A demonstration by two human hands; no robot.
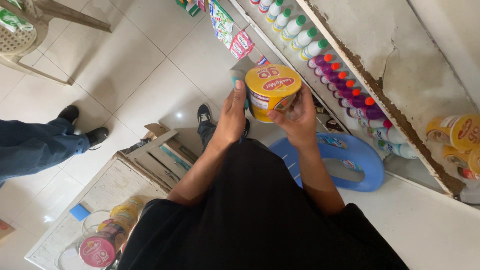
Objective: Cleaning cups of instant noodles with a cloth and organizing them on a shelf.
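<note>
Left hand (231, 116) fingers up, grasping yellow noodle cup (271, 91) | right hand (299, 120) grips its other side

Both bare forearms are reaching forward from short black sleeves, elbows bent and close to the body, drawing together in front of the chest. The left hand (231, 116) is showing its back to the camera, fingers stretched upward and lying flat, thumb tucked out of sight on the far side. The right hand (298, 117) is facing it from the other side, wrist slightly bent, fingers curling inward and thumb pointing toward the left hand. The two hands are pressing toward each other at the same height, close but not touching.
</note>
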